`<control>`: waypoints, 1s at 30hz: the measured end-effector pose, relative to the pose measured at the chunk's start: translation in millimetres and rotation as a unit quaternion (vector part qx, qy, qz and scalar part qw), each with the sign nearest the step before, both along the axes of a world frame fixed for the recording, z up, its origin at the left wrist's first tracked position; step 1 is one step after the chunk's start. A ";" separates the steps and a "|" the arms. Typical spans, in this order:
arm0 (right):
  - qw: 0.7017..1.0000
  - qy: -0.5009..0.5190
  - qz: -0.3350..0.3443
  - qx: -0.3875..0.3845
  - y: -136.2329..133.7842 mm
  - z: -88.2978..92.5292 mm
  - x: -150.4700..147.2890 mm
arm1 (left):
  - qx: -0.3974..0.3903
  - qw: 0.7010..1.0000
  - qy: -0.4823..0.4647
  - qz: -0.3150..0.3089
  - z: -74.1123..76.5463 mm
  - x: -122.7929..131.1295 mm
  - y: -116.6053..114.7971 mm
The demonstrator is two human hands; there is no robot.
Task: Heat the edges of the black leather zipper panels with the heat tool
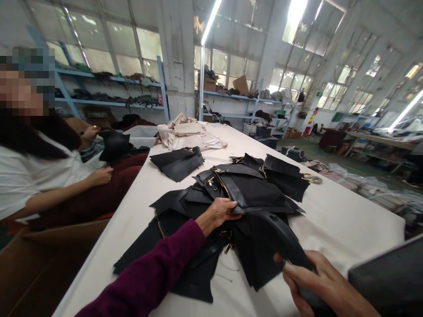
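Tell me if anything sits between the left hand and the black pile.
Nothing visible does. The left hand already rests on the black pile, fingers on a top piece. The right hand grips a black strap at the pile's near edge.

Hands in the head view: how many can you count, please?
4: left hand on the black pile; right hand gripping a black strap; co-worker's hands at left.

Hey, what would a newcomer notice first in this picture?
The heap of black pieces in the middle of the white table stands out most. The left hand presses on it, while the right hand grips one black piece at the near edge. A seated person works at far left.
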State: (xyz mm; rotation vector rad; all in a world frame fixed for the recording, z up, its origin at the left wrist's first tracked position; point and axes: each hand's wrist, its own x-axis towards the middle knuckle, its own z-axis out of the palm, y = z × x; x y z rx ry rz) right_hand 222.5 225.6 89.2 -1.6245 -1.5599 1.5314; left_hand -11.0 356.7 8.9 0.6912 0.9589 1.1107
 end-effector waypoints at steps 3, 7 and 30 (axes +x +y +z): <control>0.999 0.027 0.024 -0.014 17.7 -12.0 -14.7 | 0.022 0.999 -0.040 0.001 -16.7 -1.7 -0.8; 0.994 0.060 0.092 0.027 34.3 -26.1 -27.9 | 0.039 0.996 -0.076 -0.008 -32.1 -8.0 1.5; 0.997 -0.028 0.063 0.046 35.0 -22.6 -61.8 | 0.049 0.987 -0.148 -0.029 -51.6 -10.8 2.9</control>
